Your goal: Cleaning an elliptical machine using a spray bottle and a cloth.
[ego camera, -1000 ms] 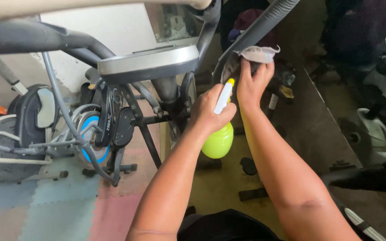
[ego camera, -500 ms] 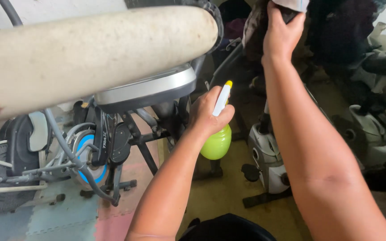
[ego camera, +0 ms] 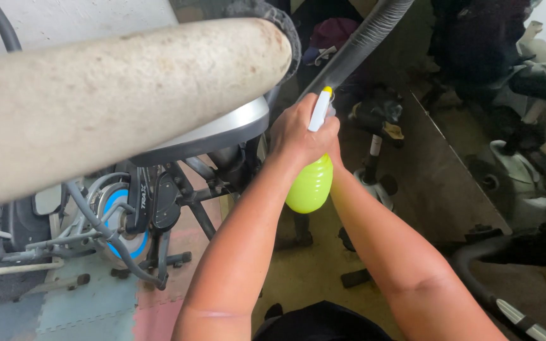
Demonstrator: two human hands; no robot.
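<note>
Left hand (ego camera: 298, 136) clamped round neck of lime spray bottle (ego camera: 311, 183): light, smooth plastic, probably slippery; right hand hidden.

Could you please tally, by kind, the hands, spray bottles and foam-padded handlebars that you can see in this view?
Hands gripping a bottle: 1, the left hand; the right hand is hidden behind it.
Lime-green plastic spray bottles with a white and yellow nozzle: 1
Worn beige foam-padded handlebars: 1
Total: 3
</note>
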